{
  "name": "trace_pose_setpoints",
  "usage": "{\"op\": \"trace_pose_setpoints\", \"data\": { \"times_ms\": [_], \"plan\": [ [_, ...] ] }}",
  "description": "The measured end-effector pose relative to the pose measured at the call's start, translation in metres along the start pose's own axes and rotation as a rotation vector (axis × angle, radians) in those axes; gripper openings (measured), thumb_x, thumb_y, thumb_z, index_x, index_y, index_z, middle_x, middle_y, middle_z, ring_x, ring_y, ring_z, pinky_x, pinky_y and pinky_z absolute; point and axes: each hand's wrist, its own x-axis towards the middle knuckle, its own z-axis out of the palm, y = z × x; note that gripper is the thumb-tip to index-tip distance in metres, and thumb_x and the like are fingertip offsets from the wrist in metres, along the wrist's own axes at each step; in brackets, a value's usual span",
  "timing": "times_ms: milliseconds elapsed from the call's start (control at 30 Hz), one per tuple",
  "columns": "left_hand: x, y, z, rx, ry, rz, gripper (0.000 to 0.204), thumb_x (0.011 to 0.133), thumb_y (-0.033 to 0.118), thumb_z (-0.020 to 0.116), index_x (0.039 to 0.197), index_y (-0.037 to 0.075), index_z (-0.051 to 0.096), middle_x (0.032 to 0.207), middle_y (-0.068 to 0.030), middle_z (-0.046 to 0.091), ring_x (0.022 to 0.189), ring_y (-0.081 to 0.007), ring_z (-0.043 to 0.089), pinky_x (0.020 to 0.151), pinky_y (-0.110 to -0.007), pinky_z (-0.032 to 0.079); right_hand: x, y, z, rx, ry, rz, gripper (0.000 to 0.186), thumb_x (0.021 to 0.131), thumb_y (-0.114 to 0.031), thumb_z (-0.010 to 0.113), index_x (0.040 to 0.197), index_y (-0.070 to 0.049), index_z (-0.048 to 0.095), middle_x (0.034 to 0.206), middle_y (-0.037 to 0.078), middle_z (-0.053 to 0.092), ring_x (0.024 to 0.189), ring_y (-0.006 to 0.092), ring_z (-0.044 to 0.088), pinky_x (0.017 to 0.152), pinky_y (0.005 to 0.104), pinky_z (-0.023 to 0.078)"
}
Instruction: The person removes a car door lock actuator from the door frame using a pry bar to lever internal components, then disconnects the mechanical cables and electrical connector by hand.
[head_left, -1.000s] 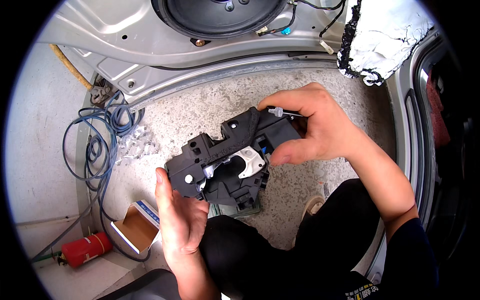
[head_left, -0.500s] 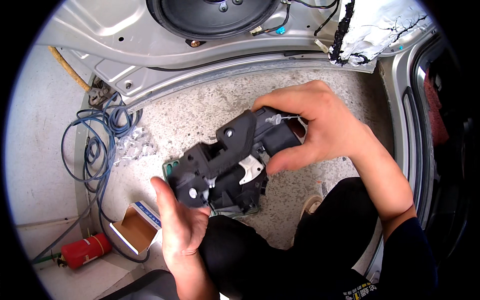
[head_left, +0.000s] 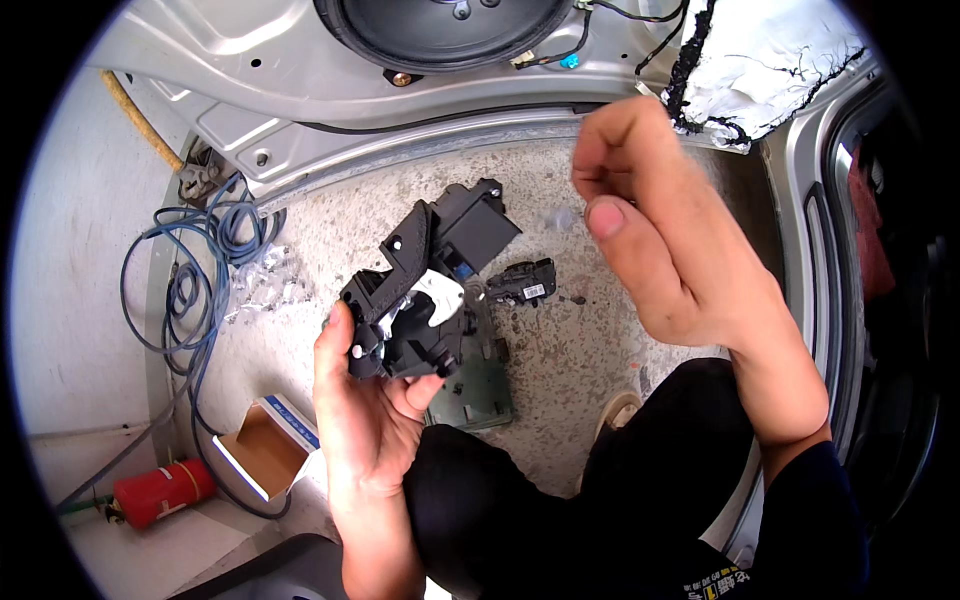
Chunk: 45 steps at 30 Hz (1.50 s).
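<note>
My left hand point(head_left: 365, 420) holds a black car door latch point(head_left: 400, 300) from below, thumb along its near left side and fingers beneath. The latch is tilted, with a white metal lever on its face and a boxy housing at its upper end. To its right and apart from it, my right hand point(head_left: 650, 220) is raised, fingers curled in toward the thumb; what they pinch, if anything, is hidden. Just left of those fingers is a small blurred scrap of clear plastic point(head_left: 562, 218). Beyond the latch, a smaller black part with a white label point(head_left: 524, 282) lies on the floor.
A greenish translucent tray point(head_left: 480, 395) lies beneath the latch. At left are an open cardboard box point(head_left: 262, 455), a red fire extinguisher point(head_left: 165, 492), coiled blue hose point(head_left: 185, 290) and crumpled clear plastic point(head_left: 268, 280). A silver door panel with a speaker point(head_left: 450, 40) spans the far side.
My right hand has let go of the latch and moved up and right. The latch has turned more upright in my left hand, uncovering the small labelled part. The clear plastic has come off the latch.
</note>
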Motion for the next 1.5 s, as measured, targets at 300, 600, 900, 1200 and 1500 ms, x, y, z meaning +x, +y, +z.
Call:
{"op": "trace_pose_setpoints", "data": {
  "times_ms": [300, 600, 900, 1200, 1500],
  "plan": [
    [-0.002, -0.001, 0.004, 0.021, -0.058, -0.009, 0.055, 0.096, 0.045, 0.045, 0.122, -0.003, 0.05, 0.108, -0.0224, 0.064, 0.09, -0.0349, 0.068, 0.068, -0.035, 0.062, 0.003, -0.006, 0.013, -0.025, -0.029, -0.1, 0.006, 0.078, -0.001, 0.066, 0.081, -0.003, 0.062, 0.07, 0.007, 0.061, 0.059, 0.0186, 0.061, 0.05, 0.0281, 0.043],
    [-0.002, -0.004, 0.007, 0.081, -0.003, -0.007, 0.05, 0.095, 0.044, 0.05, 0.119, -0.001, 0.052, 0.104, -0.0175, 0.066, 0.085, -0.0264, 0.07, 0.068, -0.035, 0.062, 0.008, -0.027, 0.026, -0.111, -0.228, -0.114, 0.026, 0.07, 0.002, 0.063, 0.095, -0.003, 0.062, 0.076, 0.011, 0.062, 0.065, 0.0283, 0.061, 0.053, 0.033, 0.046],
    [-0.005, -0.005, 0.009, 0.025, -0.029, -0.032, 0.052, 0.095, 0.044, 0.049, 0.119, -0.002, 0.051, 0.104, -0.0182, 0.065, 0.086, -0.0258, 0.069, 0.065, -0.033, 0.063, 0.007, -0.022, 0.046, -0.317, -0.122, -0.29, 0.031, 0.063, -0.001, 0.062, 0.093, -0.003, 0.062, 0.077, 0.007, 0.055, 0.064, 0.0247, 0.057, 0.051, 0.0335, 0.045],
    [-0.005, -0.008, 0.01, -0.013, -0.019, -0.067, 0.05, 0.095, 0.043, 0.048, 0.118, -0.001, 0.052, 0.105, -0.0165, 0.065, 0.088, -0.0244, 0.069, 0.068, -0.033, 0.063, 0.003, -0.017, 0.059, -0.348, -0.079, -0.306, 0.03, 0.063, -0.001, 0.062, 0.093, -0.002, 0.061, 0.072, 0.005, 0.05, 0.059, 0.0217, 0.054, 0.048, 0.0317, 0.044],
    [-0.006, -0.014, 0.01, -0.019, -0.051, -0.087, 0.047, 0.095, 0.042, 0.051, 0.116, 0.0, 0.054, 0.101, -0.0129, 0.066, 0.086, -0.02, 0.069, 0.07, -0.031, 0.062, -0.001, -0.019, 0.057, -0.424, -0.14, -0.247, 0.027, 0.064, -0.001, 0.064, 0.091, -0.003, 0.058, 0.067, 0.004, 0.047, 0.055, 0.02, 0.053, 0.045, 0.0304, 0.042]
  ]
}}
